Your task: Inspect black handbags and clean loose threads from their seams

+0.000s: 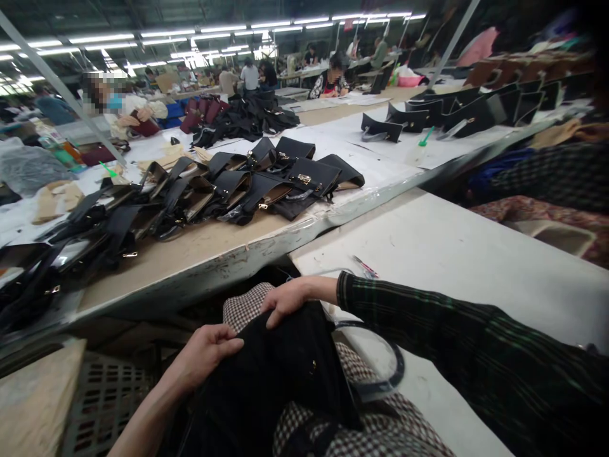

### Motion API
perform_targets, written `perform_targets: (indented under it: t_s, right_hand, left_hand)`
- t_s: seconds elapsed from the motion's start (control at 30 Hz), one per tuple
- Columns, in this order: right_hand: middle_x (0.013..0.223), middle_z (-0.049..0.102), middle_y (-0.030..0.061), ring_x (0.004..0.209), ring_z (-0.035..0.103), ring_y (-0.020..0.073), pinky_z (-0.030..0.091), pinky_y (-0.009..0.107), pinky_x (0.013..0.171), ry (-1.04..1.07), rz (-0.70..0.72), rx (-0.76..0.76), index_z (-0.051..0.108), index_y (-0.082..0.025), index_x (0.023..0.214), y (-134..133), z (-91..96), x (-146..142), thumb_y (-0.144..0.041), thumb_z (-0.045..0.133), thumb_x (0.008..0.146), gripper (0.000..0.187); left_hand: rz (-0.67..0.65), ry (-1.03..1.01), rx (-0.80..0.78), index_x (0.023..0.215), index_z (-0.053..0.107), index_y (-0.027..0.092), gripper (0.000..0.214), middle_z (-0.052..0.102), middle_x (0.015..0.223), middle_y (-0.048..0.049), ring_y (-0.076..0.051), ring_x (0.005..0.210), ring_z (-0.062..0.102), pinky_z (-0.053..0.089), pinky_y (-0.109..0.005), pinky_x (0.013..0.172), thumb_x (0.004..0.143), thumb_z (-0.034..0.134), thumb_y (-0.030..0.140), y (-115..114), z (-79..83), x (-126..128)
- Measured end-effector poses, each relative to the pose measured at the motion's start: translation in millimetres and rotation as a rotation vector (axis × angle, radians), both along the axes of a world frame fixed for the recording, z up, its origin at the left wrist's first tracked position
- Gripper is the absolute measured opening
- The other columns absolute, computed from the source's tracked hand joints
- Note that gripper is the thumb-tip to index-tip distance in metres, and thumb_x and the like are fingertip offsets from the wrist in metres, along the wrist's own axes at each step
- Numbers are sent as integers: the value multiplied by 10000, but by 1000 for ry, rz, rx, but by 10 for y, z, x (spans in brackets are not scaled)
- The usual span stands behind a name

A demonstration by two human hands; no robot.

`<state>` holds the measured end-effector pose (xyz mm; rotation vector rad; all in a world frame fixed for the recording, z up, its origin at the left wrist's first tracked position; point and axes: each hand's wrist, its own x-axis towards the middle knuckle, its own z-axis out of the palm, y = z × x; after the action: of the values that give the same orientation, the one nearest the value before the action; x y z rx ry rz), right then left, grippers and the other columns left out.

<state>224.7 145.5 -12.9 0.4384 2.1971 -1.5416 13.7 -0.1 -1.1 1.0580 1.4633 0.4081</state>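
A black handbag (295,362) with a small gold fitting lies across my lap, over checked cloth. My left hand (209,352) pinches the bag's upper left edge between thumb and fingers. At the top edge, my right hand (285,301) grips the black material, its thumb on the near side and its fingers mostly hidden behind. A curved dark handle (397,362), partly wrapped in clear plastic, sticks out at the bag's right. Its lower part falls away into shadow, so the details there are hard to make out.
Several black bags (266,184) with gold clasps lie along the long table (214,254). A pen-like tool (366,266) rests on the white tabletop (451,254). A plastic crate (104,400) stands low at the left. A glue bottle (419,149) and co-workers are farther back.
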Motion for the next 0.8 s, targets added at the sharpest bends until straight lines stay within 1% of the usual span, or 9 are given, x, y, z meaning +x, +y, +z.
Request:
perform_targets:
  t_s: [0.07,0.17,0.37,0.47,0.57,0.63,0.7,0.77,0.8]
  right_hand:
    - [836,661,-11,736,596,142,447,236,651,13,-7,3,663,-141,979,-14,-22,19,-311,628,813,240]
    - [783,650,-12,689,579,139,432,240,621,13,-7,20,669,-127,936,-28,-15,44,-310,651,792,233]
    - [740,617,-17,653,548,131,417,239,588,33,-23,51,651,-131,881,-98,50,74,-349,638,803,232]
    - [749,617,-13,645,541,128,416,239,593,41,-49,64,652,-130,898,-136,73,91,-361,616,822,245]
    - [779,620,4,664,536,129,414,242,618,73,-32,74,659,-122,919,-159,96,69,-417,549,876,319]
    - [849,636,21,716,546,142,416,251,658,113,-1,106,664,-130,970,-192,116,25,-458,527,889,365]
    - [922,650,34,769,560,162,417,265,696,157,8,157,667,-150,1016,-249,136,-36,-460,525,887,364]
    - [910,655,39,791,570,179,417,276,717,203,-22,202,680,-159,979,-310,145,-103,-439,503,893,342]
    - [903,659,38,797,577,183,421,275,715,229,-23,189,685,-166,964,-334,143,-136,-434,484,900,341]
  left_hand:
    - [20,4,5,717,608,136,389,538,571,43,-94,505,432,317,-222,512,695,742,501,-13,-24,-27]
    - [31,-4,4,729,620,134,391,557,591,41,-95,520,451,330,-216,525,682,756,498,-21,-29,-78]
    - [-24,-68,-60,883,676,126,415,630,694,0,-136,595,540,411,-243,585,712,732,500,-101,61,-164]
    - [-41,-33,-28,852,670,121,370,604,670,7,-125,576,512,389,-240,568,750,692,476,-132,68,-143]
    - [-51,56,35,781,636,126,303,528,609,36,-102,530,443,330,-232,522,781,646,429,-146,79,-77]
    - [-67,126,77,757,625,128,269,484,582,49,-94,512,410,300,-233,497,792,620,394,-167,131,-23]
    - [-103,191,112,760,635,127,248,471,578,53,-93,510,409,296,-236,486,801,612,371,-192,220,15]
    - [-148,264,138,767,649,129,227,488,608,52,-92,543,441,322,-229,504,804,642,353,-196,321,8]
    - [-174,303,137,789,650,135,228,510,636,50,-91,554,457,346,-225,517,823,644,360,-186,368,-18]
